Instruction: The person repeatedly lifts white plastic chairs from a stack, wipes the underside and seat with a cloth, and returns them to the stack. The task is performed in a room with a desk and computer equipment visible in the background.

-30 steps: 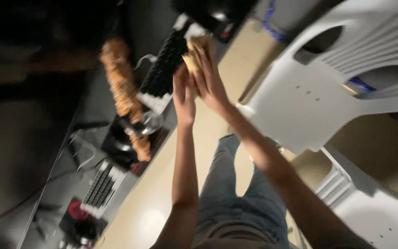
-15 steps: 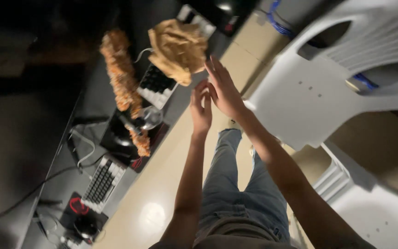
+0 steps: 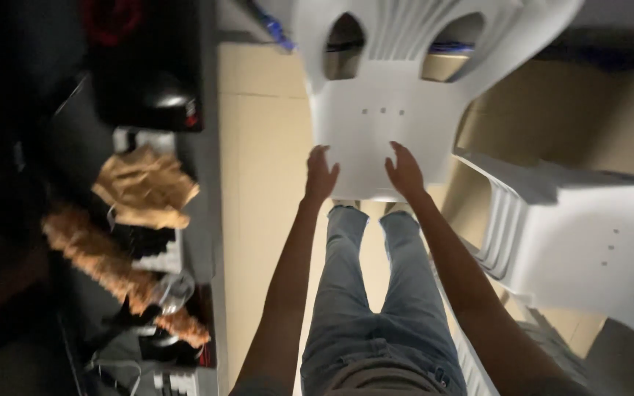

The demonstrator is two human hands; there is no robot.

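You have a single view, from the camera on your head, tipped steeply down and forward over your own body. Your legs in jeans [image 3: 376, 308] run up the middle of the frame, with both arms stretching away from the lens to your left hand [image 3: 321, 174] and right hand [image 3: 405, 170]. They meet the seat edge of a white plastic chair [image 3: 398, 88] close in front. A dark counter [image 3: 141, 220] runs along the left edge, and a stack of white chairs [image 3: 574, 235] fills the right.
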